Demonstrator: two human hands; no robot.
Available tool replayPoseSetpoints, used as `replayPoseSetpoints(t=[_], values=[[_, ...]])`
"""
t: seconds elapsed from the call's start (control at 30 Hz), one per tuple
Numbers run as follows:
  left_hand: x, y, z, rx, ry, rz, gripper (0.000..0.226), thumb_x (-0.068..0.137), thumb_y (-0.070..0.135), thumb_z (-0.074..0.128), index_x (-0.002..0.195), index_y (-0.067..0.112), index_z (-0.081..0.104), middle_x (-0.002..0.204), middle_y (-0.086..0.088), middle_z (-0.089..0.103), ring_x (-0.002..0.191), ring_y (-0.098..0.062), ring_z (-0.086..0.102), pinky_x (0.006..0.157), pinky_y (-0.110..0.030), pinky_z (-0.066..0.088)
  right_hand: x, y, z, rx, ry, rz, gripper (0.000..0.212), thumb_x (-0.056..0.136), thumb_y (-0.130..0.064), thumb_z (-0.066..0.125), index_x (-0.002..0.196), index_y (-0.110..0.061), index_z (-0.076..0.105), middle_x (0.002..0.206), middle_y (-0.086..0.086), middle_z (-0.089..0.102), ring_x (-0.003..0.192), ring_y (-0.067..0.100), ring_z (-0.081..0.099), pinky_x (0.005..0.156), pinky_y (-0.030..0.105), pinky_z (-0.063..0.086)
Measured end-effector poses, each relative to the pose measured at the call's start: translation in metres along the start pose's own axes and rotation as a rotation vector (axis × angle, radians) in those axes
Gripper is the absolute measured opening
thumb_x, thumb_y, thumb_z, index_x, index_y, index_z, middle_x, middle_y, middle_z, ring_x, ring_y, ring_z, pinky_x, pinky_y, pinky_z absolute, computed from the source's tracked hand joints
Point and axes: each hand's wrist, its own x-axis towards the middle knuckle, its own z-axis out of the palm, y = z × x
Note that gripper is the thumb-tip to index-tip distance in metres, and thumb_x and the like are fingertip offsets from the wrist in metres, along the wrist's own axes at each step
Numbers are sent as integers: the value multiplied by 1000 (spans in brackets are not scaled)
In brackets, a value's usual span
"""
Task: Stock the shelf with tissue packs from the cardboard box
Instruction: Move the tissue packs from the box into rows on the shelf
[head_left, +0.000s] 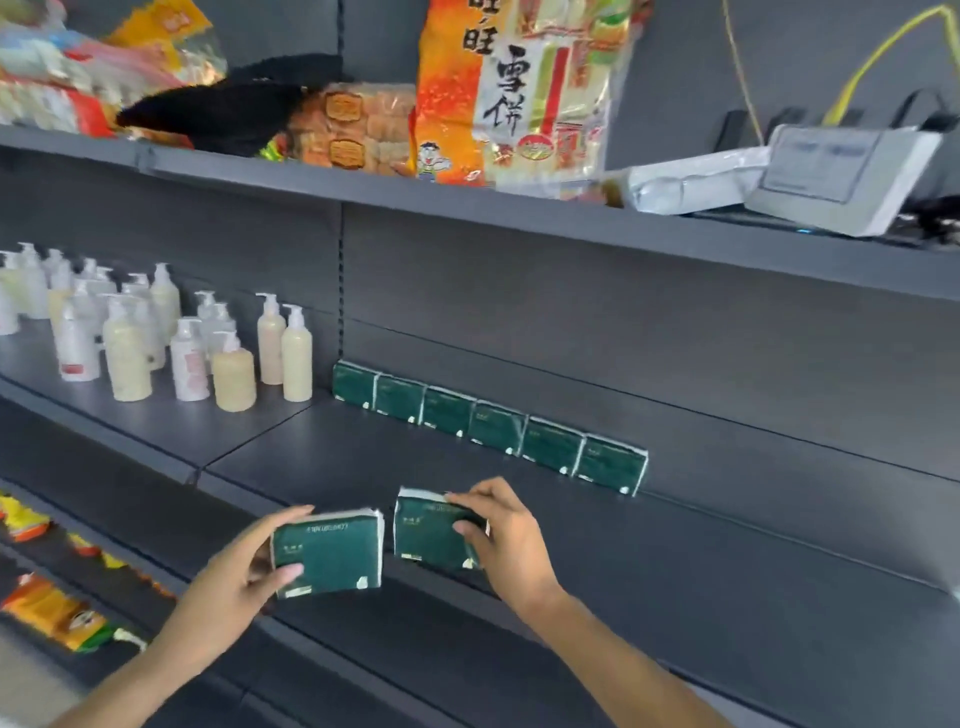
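Note:
Each of my hands holds a dark green tissue pack above the front of the dark grey middle shelf (701, 561). My left hand (234, 577) grips one pack (330, 553) by its left end, thumb on the front face. My right hand (506, 540) pinches the other pack (428, 530) at its right end, a little higher and farther in. Several matching packs (493, 428) stand upright in a row against the shelf's back wall. The cardboard box is out of view.
Several pump bottles (156, 338) stand on the left part of the same shelf. The shelf above carries snack bags (519, 88), a black cloth (228, 111) and a grey device (847, 176). Orange snack packets (47, 608) lie on the lower shelf at left.

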Motion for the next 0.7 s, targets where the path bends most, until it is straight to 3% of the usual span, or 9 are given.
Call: replayPoseSetpoints(t=[0.13, 0.23, 0.3, 0.47, 0.7], values=[[40, 45, 60, 71, -66, 125, 60, 92, 15, 69, 137, 50, 50, 126, 24, 59, 106, 1, 63, 80, -20, 55, -21, 42, -66, -79, 70, 66, 36, 95, -11, 64, 128, -25, 66, 110, -11, 49, 86, -2, 51, 82, 7, 39], [69, 74, 103, 137, -148, 210, 59, 93, 20, 68, 136, 55, 46, 120, 22, 56, 91, -4, 67, 74, -27, 56, -41, 73, -108, -131, 151, 122, 35, 94, -8, 65, 126, -23, 67, 108, -11, 51, 88, -11, 48, 83, 3, 35], [90, 90, 131, 166, -190, 278, 58, 93, 22, 68, 136, 54, 46, 116, 23, 54, 84, -5, 66, 72, -25, 55, -54, 91, -133, -161, 200, 174, 35, 93, -7, 65, 125, -23, 68, 107, -12, 51, 88, -12, 49, 82, 1, 34], [136, 127, 200, 258, -256, 445, 58, 92, 30, 70, 135, 57, 42, 111, 27, 47, 82, -8, 60, 67, -14, 47, -83, 129, -186, -206, 336, 308, 34, 92, -5, 66, 121, -23, 70, 104, -18, 52, 90, -5, 53, 78, 4, 38], [202, 169, 291, 261, -350, 630, 56, 92, 43, 67, 139, 57, 40, 107, 22, 49, 71, -9, 56, 60, -18, 47, -121, 167, -234, -274, 485, 474, 37, 89, -2, 69, 115, -28, 72, 103, -23, 54, 95, -4, 55, 77, 5, 39]])
